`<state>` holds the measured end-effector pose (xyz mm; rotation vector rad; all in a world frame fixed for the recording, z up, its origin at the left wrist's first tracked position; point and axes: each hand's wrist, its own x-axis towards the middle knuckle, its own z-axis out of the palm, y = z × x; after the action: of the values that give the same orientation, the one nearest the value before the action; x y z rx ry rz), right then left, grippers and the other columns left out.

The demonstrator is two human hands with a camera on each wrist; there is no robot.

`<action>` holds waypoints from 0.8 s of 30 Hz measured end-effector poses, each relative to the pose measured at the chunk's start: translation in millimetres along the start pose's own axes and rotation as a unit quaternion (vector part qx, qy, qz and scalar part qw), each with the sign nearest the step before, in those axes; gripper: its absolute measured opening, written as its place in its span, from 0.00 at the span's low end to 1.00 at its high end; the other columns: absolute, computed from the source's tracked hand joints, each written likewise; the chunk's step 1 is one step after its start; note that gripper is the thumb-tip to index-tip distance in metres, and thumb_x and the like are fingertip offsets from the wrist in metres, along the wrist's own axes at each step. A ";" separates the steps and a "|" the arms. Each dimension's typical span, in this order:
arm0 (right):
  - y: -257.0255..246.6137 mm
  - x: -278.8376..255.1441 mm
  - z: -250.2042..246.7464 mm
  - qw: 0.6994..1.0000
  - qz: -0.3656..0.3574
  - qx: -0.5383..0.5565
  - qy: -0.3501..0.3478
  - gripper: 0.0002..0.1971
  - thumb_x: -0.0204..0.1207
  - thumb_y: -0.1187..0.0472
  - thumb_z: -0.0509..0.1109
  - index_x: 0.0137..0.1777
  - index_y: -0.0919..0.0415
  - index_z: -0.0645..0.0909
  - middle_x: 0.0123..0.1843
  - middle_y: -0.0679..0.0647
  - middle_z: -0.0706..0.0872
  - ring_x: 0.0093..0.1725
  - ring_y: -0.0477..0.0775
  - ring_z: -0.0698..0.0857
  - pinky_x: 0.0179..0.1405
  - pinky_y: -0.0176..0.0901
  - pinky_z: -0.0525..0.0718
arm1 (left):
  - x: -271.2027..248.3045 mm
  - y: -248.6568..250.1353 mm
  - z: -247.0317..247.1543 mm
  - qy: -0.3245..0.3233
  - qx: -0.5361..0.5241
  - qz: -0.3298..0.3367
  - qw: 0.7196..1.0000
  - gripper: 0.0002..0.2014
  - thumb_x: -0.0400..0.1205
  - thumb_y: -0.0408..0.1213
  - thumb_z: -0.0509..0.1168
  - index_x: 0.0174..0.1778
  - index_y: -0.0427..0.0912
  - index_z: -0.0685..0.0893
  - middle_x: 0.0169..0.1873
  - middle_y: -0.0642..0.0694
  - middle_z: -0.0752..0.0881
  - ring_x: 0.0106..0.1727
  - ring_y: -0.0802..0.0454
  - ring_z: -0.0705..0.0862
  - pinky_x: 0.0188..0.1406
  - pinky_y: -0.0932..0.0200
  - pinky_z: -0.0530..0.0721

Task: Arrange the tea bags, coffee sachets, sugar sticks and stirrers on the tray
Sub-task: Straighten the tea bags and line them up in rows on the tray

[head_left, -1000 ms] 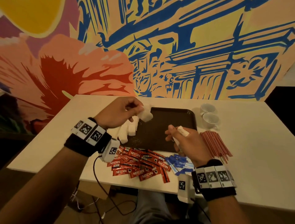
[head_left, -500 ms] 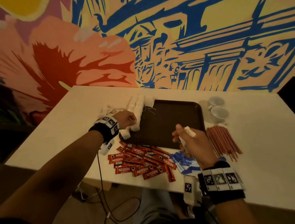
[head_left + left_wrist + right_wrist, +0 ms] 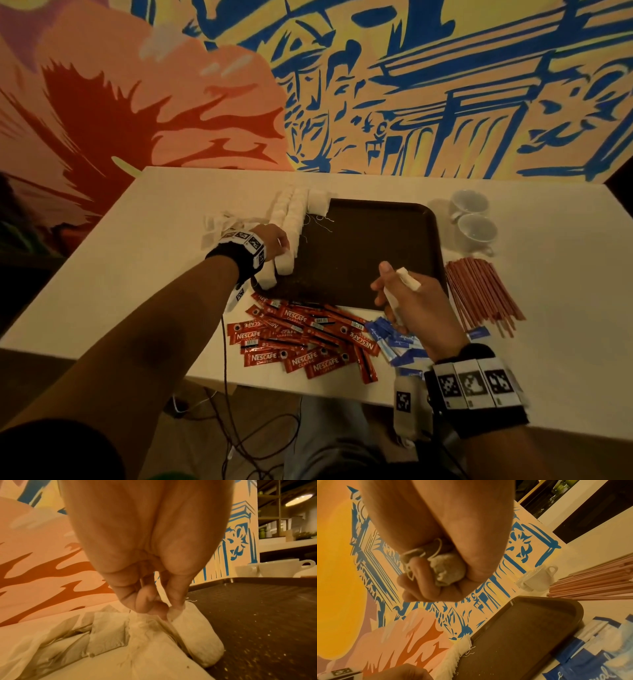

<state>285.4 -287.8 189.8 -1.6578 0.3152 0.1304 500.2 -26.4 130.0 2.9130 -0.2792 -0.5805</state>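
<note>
The left hand (image 3: 274, 240) had dropped from above the tray (image 3: 370, 274) to pinch a tea bag (image 3: 193, 628) into the nine-o'clock row, while the right hand (image 3: 407, 294) still clutched another bag (image 3: 448, 572), so the tea-bag row was nearly finished.

I'm looking down from head height over the table (image 3: 548, 308). My left wrist camera is sitting low, close behind the fingers (image 3: 176, 599), facing across the tray (image 3: 257, 615). My right wrist camera is tilting sideways; both are catching the cups (image 3: 537, 580).
</note>
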 end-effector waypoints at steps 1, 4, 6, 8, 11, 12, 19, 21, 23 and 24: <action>0.4 -0.1 -0.4 1.000 0.000 0.003 0.000 0.22 0.85 0.43 0.65 0.46 0.62 0.88 0.35 0.55 0.87 0.26 0.48 0.79 0.20 0.38 0.73 | 1.0 0.6 -0.6 0.009 0.002 0.003 1.000 0.10 0.84 0.41 0.68 0.60 0.48 0.87 0.60 0.45 0.86 0.62 0.44 0.84 0.59 0.55 0.80; 0.9 -0.4 -3.5 1.000 0.002 0.007 0.005 0.22 0.85 0.43 0.65 0.46 0.62 0.88 0.35 0.56 0.87 0.27 0.50 0.79 0.20 0.38 0.74 | 0.8 2.6 0.5 0.066 -0.001 0.004 0.998 0.09 0.84 0.42 0.69 0.59 0.49 0.84 0.59 0.46 0.86 0.61 0.45 0.83 0.59 0.54 0.79; 0.9 -0.1 -5.4 1.000 0.003 0.003 0.008 0.23 0.85 0.42 0.64 0.46 0.61 0.88 0.35 0.55 0.87 0.28 0.49 0.80 0.21 0.37 0.75 | -4.1 6.0 3.9 0.093 0.004 0.005 0.996 0.07 0.83 0.44 0.70 0.54 0.48 0.83 0.54 0.47 0.86 0.57 0.45 0.84 0.54 0.54 0.79; 1.8 0.3 -6.1 1.000 -0.003 -0.003 0.012 0.23 0.85 0.41 0.63 0.46 0.60 0.88 0.35 0.55 0.87 0.28 0.49 0.81 0.21 0.37 0.75 | -11.3 10.5 9.9 0.095 0.012 0.011 0.995 0.06 0.81 0.45 0.70 0.49 0.48 0.84 0.48 0.48 0.85 0.53 0.45 0.85 0.47 0.55 0.79; 2.9 -0.3 -4.6 1.000 -0.009 -0.012 0.010 0.24 0.86 0.41 0.62 0.46 0.60 0.88 0.34 0.55 0.87 0.27 0.49 0.81 0.21 0.37 0.75 | -19.9 14.0 20.1 0.067 0.033 -0.004 0.997 0.08 0.81 0.45 0.67 0.48 0.47 0.88 0.48 0.45 0.88 0.48 0.44 0.86 0.45 0.54 0.85; 3.9 -1.0 -4.5 1.000 -0.011 -0.009 0.007 0.24 0.86 0.41 0.62 0.46 0.60 0.88 0.34 0.55 0.87 0.27 0.48 0.81 0.21 0.37 0.75 | -21.2 14.0 23.0 0.055 0.044 -0.011 0.997 0.10 0.82 0.45 0.66 0.51 0.46 0.88 0.49 0.45 0.88 0.49 0.44 0.87 0.47 0.54 0.86; -0.8 -8.8 -11.1 1.000 0.000 0.005 0.022 0.27 0.86 0.38 0.57 0.47 0.61 0.86 0.32 0.53 0.85 0.27 0.48 0.81 0.19 0.36 0.75 | -39.1 23.6 15.3 0.077 -0.008 0.003 0.997 0.08 0.81 0.47 0.69 0.53 0.52 0.90 0.53 0.48 0.88 0.53 0.49 0.85 0.50 0.59 0.81; -4.1 -11.1 -13.7 0.999 0.003 0.027 0.024 0.29 0.86 0.37 0.57 0.46 0.62 0.84 0.32 0.55 0.84 0.26 0.51 0.81 0.19 0.39 0.74 | -53.6 40.5 1.0 0.110 -0.061 0.050 0.991 0.07 0.81 0.47 0.71 0.51 0.52 0.89 0.47 0.51 0.88 0.50 0.52 0.85 0.47 0.61 0.76; -5.8 -13.6 -15.7 0.999 0.000 0.042 0.027 0.30 0.86 0.35 0.55 0.45 0.62 0.82 0.33 0.57 0.85 0.26 0.53 0.80 0.20 0.40 0.74 | -76.6 63.8 -15.9 0.123 -0.109 0.120 0.979 0.07 0.81 0.46 0.71 0.54 0.52 0.88 0.42 0.56 0.87 0.44 0.57 0.85 0.45 0.62 0.75; -6.6 -15.2 -16.6 0.999 -0.002 0.046 0.028 0.30 0.86 0.35 0.55 0.44 0.62 0.81 0.33 0.58 0.85 0.27 0.55 0.79 0.21 0.40 0.74 | -90.9 76.5 -24.3 0.122 -0.123 0.156 0.972 0.08 0.82 0.47 0.71 0.55 0.53 0.88 0.41 0.56 0.87 0.41 0.61 0.84 0.43 0.64 0.75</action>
<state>271.1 -301.7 202.1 -1.5736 0.3550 0.0657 415.6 -78.5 199.7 2.5908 -0.5731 -0.1886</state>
